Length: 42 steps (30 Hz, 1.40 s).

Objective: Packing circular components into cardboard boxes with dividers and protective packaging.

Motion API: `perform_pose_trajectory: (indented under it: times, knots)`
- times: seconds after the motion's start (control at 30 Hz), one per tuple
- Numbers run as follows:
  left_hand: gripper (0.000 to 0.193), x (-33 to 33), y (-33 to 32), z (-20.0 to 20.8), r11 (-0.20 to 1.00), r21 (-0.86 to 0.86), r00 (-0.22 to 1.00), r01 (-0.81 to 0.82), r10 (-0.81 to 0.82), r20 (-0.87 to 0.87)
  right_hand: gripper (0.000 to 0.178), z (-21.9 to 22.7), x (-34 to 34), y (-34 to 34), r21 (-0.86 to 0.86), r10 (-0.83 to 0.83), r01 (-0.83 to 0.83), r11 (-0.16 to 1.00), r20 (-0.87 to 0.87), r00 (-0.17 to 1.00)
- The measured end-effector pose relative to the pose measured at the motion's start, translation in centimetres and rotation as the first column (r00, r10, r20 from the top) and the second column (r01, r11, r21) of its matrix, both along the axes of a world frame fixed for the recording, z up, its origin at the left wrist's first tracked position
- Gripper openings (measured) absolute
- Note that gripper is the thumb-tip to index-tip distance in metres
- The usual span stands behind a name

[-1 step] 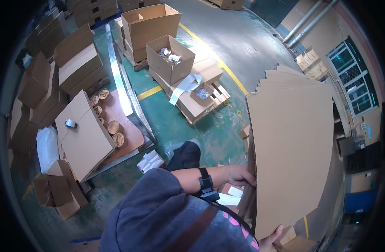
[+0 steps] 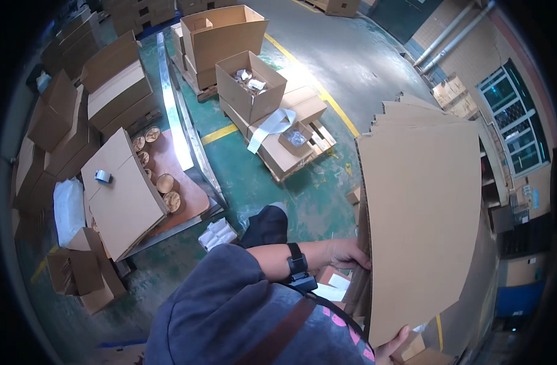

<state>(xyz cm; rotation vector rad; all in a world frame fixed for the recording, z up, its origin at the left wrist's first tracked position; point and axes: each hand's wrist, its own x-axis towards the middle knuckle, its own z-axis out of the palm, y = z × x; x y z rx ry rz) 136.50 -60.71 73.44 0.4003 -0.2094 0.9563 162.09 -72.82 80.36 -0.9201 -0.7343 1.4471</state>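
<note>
A thick stack of flat brown cardboard sheets (image 2: pixel 424 225) stands tilted in front of me on the right, its far edges fanned out in steps. My left hand (image 2: pixel 350 252) is closed on the stack's left edge, with the fingertips partly hidden behind the sheets. At the near lower edge my right hand (image 2: pixel 393 348) grips the same stack; a thumb shows, and the rest is mostly covered or cut off by the picture's rim. White paper (image 2: pixel 332 292) lies below my left wrist.
On the left, a cardboard slab (image 2: pixel 123 201) bearing a tape roll (image 2: pixel 103 177) leans over several round paper-topped tubs (image 2: pixel 172 201). An open box (image 2: pixel 251 85) stands on a loaded wooden pallet (image 2: pixel 321 139) ahead. A small box of white rolls (image 2: pixel 218 234) sits by my foot (image 2: pixel 266 225).
The view has turned slightly, so the background boxes and pallet sit a little further right. Both hands keep their hold on the cardboard stack, which has hardly moved.
</note>
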Motion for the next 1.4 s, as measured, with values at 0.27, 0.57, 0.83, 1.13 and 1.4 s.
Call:
perform_pose_trajectory:
  times: [0.27,0.57,0.83,1.13,1.4]
  knots:
    - [0.055,-12.1,13.0,-4.4,0.979,0.014,0.977,-0.204,0.203,0.063,0.057,2.3,-14.4,16.6,-0.048,0.176,-0.172,0.984,0.094,0.98]
    - [0.051,-36.6,22.8,-4.0,0.855,-0.032,0.855,-0.518,0.518,0.003,0.059,1.4,-37.0,35.5,0.033,0.433,-0.464,0.885,0.303,0.849]
    - [0.05,-53.4,28.7,-5.8,0.663,-0.05,0.661,-0.747,0.731,-0.169,0.056,-1.1,-54.2,49.8,-0.013,0.664,-0.68,0.733,0.226,0.712]
    - [0.056,-73.2,36.7,-5.9,0.478,-0.159,0.503,-0.864,0.832,-0.234,0.057,-1.9,-77.0,63.2,-0.035,0.856,-0.86,0.509,0.127,0.501]
    - [0.051,-97.0,40.5,-8.3,0.39,-0.191,0.42,-0.901,0.895,-0.149,0.056,-4.7,-103.7,70.4,-0.019,0.93,-0.942,0.335,0.166,0.328]
